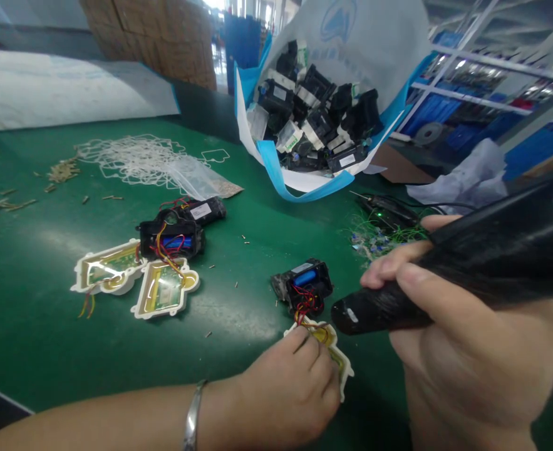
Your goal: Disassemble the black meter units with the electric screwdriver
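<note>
In front of the white bag [379, 44], the left hand [295, 383] curls over a pale lid [341, 358] wired to a black case [322, 285], fingertips hidden, any pinch impossible to tell. The right hand [473, 341] wraps its fingers around a black tool [501, 244], cropped at the edge. Steadying the lid seems the step; the next move calls for sparing the wires [308, 304].

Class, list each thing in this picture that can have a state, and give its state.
Right hand, closed around the black tool.
Left hand, curled over a white housing.
White bag, open, holding black units.
Black case nearest the left hand, open, blue cell exposed.
Small black device, green light on.
White loops, loosely heaped.
</note>
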A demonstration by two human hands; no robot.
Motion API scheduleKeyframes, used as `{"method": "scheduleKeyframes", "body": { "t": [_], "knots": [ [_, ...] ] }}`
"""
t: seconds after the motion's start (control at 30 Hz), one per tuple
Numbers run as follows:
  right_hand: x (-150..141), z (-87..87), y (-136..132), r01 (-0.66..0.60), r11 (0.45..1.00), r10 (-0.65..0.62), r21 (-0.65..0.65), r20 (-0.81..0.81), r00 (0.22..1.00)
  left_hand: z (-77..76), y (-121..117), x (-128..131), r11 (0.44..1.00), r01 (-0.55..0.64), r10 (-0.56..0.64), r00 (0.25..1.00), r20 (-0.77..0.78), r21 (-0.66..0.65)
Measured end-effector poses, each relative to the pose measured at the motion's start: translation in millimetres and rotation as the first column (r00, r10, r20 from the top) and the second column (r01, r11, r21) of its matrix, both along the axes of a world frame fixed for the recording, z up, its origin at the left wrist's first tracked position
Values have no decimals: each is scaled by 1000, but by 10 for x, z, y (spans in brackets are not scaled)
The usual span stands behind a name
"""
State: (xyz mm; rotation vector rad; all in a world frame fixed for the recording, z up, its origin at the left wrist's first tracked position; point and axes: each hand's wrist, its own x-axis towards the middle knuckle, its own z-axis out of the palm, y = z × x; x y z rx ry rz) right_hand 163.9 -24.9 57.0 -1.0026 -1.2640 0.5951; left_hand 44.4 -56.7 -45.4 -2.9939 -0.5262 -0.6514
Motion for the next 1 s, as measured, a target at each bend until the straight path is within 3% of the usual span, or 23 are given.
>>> {"method": "scheduleKeyframes", "body": {
  "t": [0.5, 1.0],
  "knots": [
    [-7, -24, 54, 21, 999, -20, 49, -15, 1000, -7, -23, -3, 999, -28, 27, 1000, 12, 21],
    [46, -3, 200, 38, 999, -33, 26, -174, 984, 66, -18, 13, 999, -32, 32, 998, -59, 16]
  ]
}}
